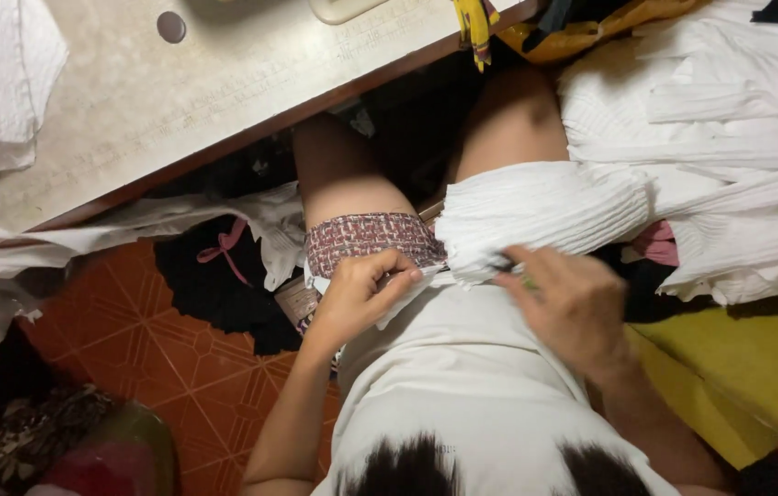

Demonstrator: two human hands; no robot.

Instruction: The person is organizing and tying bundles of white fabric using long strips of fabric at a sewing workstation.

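Nearest, the left hand (361, 294) and right hand (568, 303) meet over the lap, both working the near edge of a white pleated cloth (536, 216). The left hand's grip is closed, fingers curled and pinching the cloth's bunched edge where it lies against the patterned shorts (371, 237). The right hand's fingers are bent down onto the same edge a little to the right; a small dark thing shows at its fingertips, too small to tell what, so I cannot tell whether that grip is closed on the cloth or only pressing it.

The cloth lies across the right thigh and runs right into a larger heap of white fabric (720, 156). It looks light, soft and limp, with fine ribs that should give some purchase; it would likely sag and stretch if lifted by one point. The gathered hem, held in two places as now, seems the best place to take it.

Left of the legs, dark clothes (214, 285) lie on the orange tiled floor (159, 358). Farther off, the pale bench (224, 83) crosses the top, with more white cloth at its far left and a yellow strap (476, 23) hanging from its edge.
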